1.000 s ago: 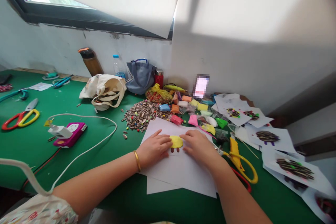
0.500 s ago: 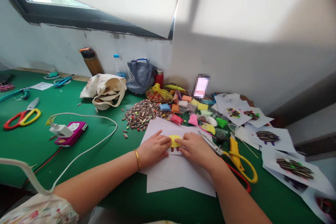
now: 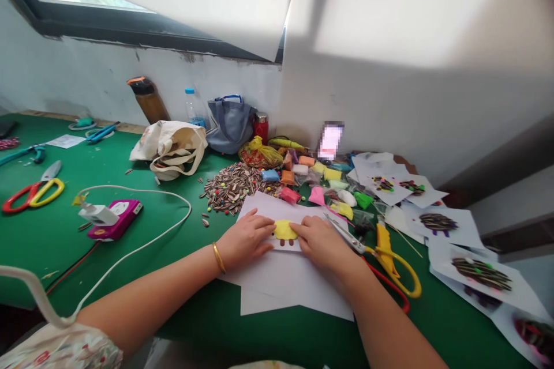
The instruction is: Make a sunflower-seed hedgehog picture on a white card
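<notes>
A flattened yellow clay shape with two small brown clay feet lies on the white paper in front of me. My left hand rests on the paper with its fingers stretched out, its fingertips at the left edge of the yellow shape. A small dark dot shows by those fingertips. From the right, my right hand touches the shape's right edge with its extended index finger. The other right fingers are partly hidden. Scissors with yellow and red handles lie beside my right forearm.
Striped sunflower seeds are heaped behind the paper, near bagged coloured clay. Finished seed pictures line the right side. A purple power adapter with a white cable and more scissors lie left. A phone leans against the wall.
My left hand has slid left off the yellow shape, uncovering more of it. My right fingers have drawn back slightly to its right edge. The view has shifted a little.
</notes>
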`<state>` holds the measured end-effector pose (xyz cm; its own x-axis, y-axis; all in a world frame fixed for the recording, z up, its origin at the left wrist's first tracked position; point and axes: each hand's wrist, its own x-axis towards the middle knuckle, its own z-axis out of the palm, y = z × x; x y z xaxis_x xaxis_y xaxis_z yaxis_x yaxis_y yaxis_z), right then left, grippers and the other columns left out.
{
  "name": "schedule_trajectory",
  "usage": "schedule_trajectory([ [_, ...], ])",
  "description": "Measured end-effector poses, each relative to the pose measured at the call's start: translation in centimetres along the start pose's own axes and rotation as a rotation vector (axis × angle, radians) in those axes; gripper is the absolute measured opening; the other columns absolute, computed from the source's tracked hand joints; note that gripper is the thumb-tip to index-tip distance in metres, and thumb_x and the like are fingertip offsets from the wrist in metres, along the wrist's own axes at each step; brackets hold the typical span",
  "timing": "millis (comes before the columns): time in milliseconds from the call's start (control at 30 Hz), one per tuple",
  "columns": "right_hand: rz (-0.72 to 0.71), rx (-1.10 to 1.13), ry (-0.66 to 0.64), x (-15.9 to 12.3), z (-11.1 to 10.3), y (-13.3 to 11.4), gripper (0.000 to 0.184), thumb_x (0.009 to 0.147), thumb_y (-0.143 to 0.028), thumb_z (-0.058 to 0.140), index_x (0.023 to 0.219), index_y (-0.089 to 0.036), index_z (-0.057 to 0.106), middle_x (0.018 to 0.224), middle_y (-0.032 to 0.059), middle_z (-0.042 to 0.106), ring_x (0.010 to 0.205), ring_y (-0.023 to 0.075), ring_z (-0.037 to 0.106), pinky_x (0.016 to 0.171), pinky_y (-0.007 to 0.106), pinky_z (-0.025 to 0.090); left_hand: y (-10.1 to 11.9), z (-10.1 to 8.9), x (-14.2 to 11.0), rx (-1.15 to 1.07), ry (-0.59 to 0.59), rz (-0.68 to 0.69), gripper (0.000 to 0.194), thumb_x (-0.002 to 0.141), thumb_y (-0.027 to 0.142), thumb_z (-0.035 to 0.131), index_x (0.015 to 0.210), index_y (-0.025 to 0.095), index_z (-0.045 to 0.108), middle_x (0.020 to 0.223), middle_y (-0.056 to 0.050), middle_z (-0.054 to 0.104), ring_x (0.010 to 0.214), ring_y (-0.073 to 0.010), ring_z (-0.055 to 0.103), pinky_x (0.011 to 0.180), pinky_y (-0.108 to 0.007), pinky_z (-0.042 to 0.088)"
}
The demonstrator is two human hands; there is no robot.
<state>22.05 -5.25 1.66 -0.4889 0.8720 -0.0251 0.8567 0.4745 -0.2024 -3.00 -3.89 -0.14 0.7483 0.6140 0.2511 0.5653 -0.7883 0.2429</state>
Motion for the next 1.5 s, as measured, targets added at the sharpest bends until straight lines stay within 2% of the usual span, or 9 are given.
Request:
schedule_trajectory([
  [300,-0.003,0.027,0.008,0.1,0.1,0.3,0.037,0.093,-0.02,0.045,0.127,-0.026,0.058,0.1,0.0067,0.059,0.095,0.0201,0.049,0.082,0.031,0.032,0.9,-0.1,0.2,0.03,-0.09,0.022,0.041,0.087,0.043,0.059,0.124,0.024,0.059,0.126,-0.008,0.061,0.125,-0.0258,0.049,0.118,-0.055,0.011],
  [467,-0.088,0.073,0.012,-0.1,-0.1,0.4,0.037,0.091,-0.018,0.049,0.124,-0.031,0.062,0.097,0.0055,0.058,0.094,0.0191,0.049,0.083,0.03,0.034,0.3,0.1,0.1,-0.028,-0.058,-0.018,0.051,0.087,0.041,0.058,0.133,0.019,0.051,0.129,-0.012,0.059,0.122,-0.0246,0.052,0.117,-0.052,0.02],
  [567,-0.133,0.097,0.012,-0.2,0.0,0.0,0.036,0.091,-0.019,0.051,0.122,-0.033,0.063,0.096,0.005,0.057,0.093,0.0188,0.049,0.083,0.03,0.034,-0.1,0.0,-0.1,-0.042,-0.022,-0.066,0.048,0.088,0.04,0.056,0.131,0.019,0.052,0.127,-0.012,0.06,0.12,-0.0243,0.053,0.115,-0.051,0.025],
  [900,-0.154,0.091,-0.027,0.0,0.6,-1.0,0.039,0.088,-0.018,0.055,0.124,-0.032,0.061,0.1,0.0054,0.057,0.094,0.0192,0.048,0.081,0.03,0.033,0.1,-0.3,0.5,0.014,-0.083,-0.049,0.043,0.087,0.047,0.056,0.123,0.024,0.06,0.12,-0.009,0.062,0.117,-0.0258,0.053,0.115,-0.056,0.017],
  [1000,-0.106,0.096,0.021,0.2,0.6,-0.4,0.036,0.09,-0.018,0.051,0.122,-0.029,0.063,0.1,0.0058,0.059,0.095,0.0192,0.049,0.084,0.03,0.035,0.1,-0.3,0.7,-0.003,-0.085,-0.058,0.041,0.088,0.047,0.056,0.12,0.024,0.061,0.119,-0.009,0.063,0.116,-0.0253,0.054,0.115,-0.056,0.016],
  [1100,0.024,0.065,0.076,0.3,0.5,0.7,0.038,0.09,-0.016,0.046,0.123,-0.024,0.064,0.101,0.0074,0.061,0.098,0.0207,0.052,0.086,0.03,0.036,-0.1,-0.3,0.7,-0.051,-0.076,-0.079,0.043,0.087,0.047,0.056,0.123,0.023,0.059,0.117,-0.009,0.064,0.114,-0.0246,0.056,0.115,-0.055,0.017],
  [1200,0.117,0.046,0.041,0.3,0.2,1.5,0.038,0.092,-0.021,0.045,0.127,-0.023,0.061,0.105,0.0085,0.063,0.1,0.0221,0.053,0.086,0.031,0.037,-0.2,-0.3,0.7,-0.091,-0.057,-0.104,0.047,0.085,0.043,0.061,0.126,0.023,0.055,0.119,-0.009,0.063,0.116,-0.0247,0.055,0.115,-0.054,0.018],
  [1367,0.109,0.093,-0.045,0.0,-0.2,1.8,0.056,0.085,-0.041,0.062,0.137,-0.023,0.051,0.117,0.0099,0.059,0.109,0.0255,0.051,0.092,0.032,0.036,-0.1,0.0,0.8,-0.104,-0.055,-0.096,0.057,0.079,0.035,0.069,0.132,0.024,0.05,0.126,-0.009,0.059,0.121,-0.0249,0.052,0.116,-0.054,0.018],
  [1500,0.108,0.107,-0.061,0.0,-0.2,1.8,0.061,0.082,-0.041,0.066,0.138,-0.024,0.049,0.12,0.0102,0.058,0.112,0.0262,0.049,0.094,0.033,0.036,0.0,0.0,0.8,-0.092,-0.058,-0.095,0.058,0.079,0.036,0.069,0.133,0.025,0.049,0.128,-0.01,0.059,0.122,-0.0257,0.052,0.116,-0.055,0.018],
])
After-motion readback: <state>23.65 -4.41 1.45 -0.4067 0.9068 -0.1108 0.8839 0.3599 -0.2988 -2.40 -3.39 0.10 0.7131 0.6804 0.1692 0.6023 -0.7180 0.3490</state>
